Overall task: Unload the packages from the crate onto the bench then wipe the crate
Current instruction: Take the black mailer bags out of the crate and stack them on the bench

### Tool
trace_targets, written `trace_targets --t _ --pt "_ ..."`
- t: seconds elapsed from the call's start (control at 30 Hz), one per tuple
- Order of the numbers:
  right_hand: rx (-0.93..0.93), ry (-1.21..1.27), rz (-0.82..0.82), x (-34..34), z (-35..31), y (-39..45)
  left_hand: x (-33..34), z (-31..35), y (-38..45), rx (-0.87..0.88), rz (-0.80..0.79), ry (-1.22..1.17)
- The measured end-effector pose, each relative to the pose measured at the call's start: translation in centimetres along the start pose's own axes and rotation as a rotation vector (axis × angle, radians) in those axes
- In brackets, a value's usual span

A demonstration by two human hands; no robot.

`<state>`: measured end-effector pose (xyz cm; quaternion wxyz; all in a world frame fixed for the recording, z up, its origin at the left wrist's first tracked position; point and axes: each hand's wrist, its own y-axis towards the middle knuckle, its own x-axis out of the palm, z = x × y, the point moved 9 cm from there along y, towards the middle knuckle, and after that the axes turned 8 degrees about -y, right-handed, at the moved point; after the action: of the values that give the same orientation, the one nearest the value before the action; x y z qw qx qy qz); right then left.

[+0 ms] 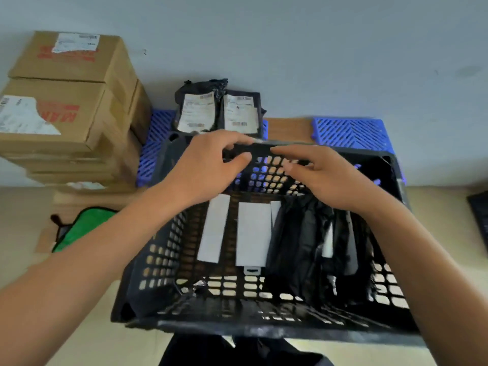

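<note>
Both hands, left hand [208, 165] and right hand [324, 178], pinch a flat dark package [266, 146] above the crate [264, 331] far rim; it looks light and floppy (slick plastic), so edge grips suit it.

Crate [264, 313]: black, grid of square holes. Inside it: black bags [311, 249] right, white labels [253, 233] left. Far: two black packages [216, 112] with white labels, on blue slatted mats [351, 133]. Left: brown cardboard boxes [66, 101], red print, white labels. Green cloth [87, 220], dark trim. Wall [290, 35] pale grey. Floor [26, 233] beige.
</note>
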<state>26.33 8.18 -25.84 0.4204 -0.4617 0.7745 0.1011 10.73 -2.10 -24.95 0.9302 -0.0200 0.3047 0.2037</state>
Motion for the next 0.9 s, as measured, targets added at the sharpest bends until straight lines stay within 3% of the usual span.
trace_targets --t 0.17,0.27,0.37,0.63,0.9 --pt "0.253 -0.195 -0.105 1.0 8.8 -5.0 9.4 1.9 -2.4 0.027 -0.187 0.088" --pt "0.412 -0.386 -0.301 2.9 13.2 -6.7 14.2 1.0 -2.9 -0.076 -0.301 0.122" --pt "0.498 -0.399 -0.423 4.7 15.3 -7.7 18.0 -0.7 -3.5 -0.197 -0.416 0.117" --pt "0.518 -0.521 -0.522 7.5 15.8 -8.0 25.5 -2.1 -5.4 -0.263 -0.611 0.19" --pt "0.475 -0.459 -0.545 8.5 15.5 -8.0 26.9 -2.6 -6.1 -0.328 -0.6 0.082"
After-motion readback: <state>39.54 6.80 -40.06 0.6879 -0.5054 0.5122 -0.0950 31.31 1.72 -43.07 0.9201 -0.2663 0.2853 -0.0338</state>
